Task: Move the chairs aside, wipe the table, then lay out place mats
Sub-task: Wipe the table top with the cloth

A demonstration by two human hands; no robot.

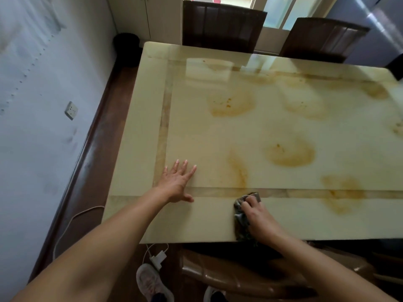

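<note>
Left hand [177, 182] lies flat on the counter [250, 131] near its near-left corner, fingers straight and spread, holding nothing. Right hand [259, 219] is by the near edge, fingers curled round a grey cloth [241, 215] and pressing it on the surface; the cloth reaches the edge. Left chair [222, 27] and right chair [322, 38] stand at the far side, backs just beside the counter. Brown chair [229, 273] sits below the near edge.
</note>
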